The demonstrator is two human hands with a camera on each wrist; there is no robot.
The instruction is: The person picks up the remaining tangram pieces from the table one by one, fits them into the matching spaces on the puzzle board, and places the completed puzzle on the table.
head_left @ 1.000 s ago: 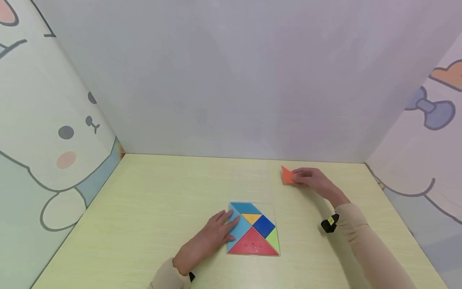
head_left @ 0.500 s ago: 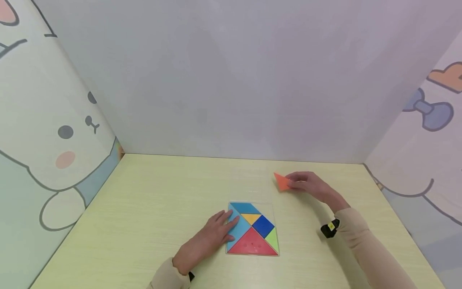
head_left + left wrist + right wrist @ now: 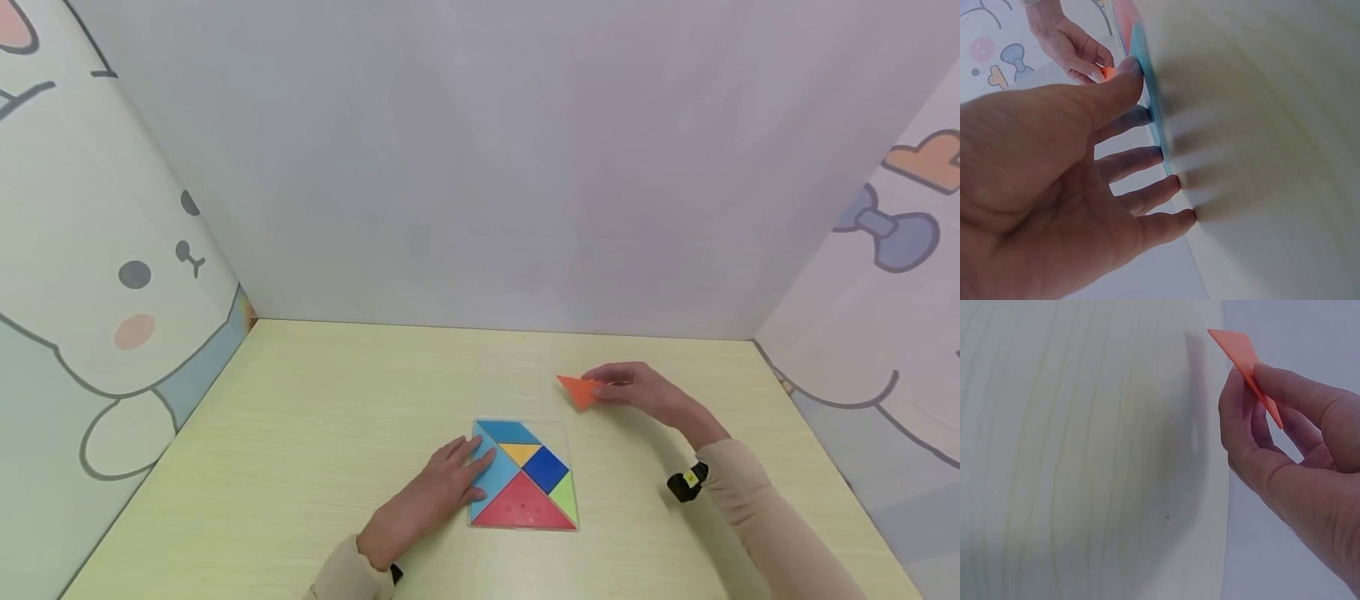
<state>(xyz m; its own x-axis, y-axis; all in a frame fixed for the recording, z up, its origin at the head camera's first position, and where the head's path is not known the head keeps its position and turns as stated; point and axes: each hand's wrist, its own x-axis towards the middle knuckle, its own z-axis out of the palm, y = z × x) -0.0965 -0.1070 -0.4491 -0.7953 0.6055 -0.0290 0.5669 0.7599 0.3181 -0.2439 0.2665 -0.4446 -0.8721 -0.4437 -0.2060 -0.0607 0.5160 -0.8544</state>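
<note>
My right hand pinches an orange triangular tangram piece between thumb and fingers, held above the table beyond the tray; the right wrist view shows this orange piece tilted. A clear tray lies nearer to me. In it sit a light blue triangle, a blue parallelogram, a yellow triangle, a dark blue square, a green triangle and a red triangle. With fingers spread, my left hand rests on the tray's left edge and the light blue triangle.
Behind the tray, a faint transparent sheet or lid lies on the pale wooden table. A grey wall rises at the back, and panels with cartoon drawings stand on the left and right.
My right hand has moved left and nearer to me with the orange triangle, which has turned so one point faces left. My left hand has stayed in place.
</note>
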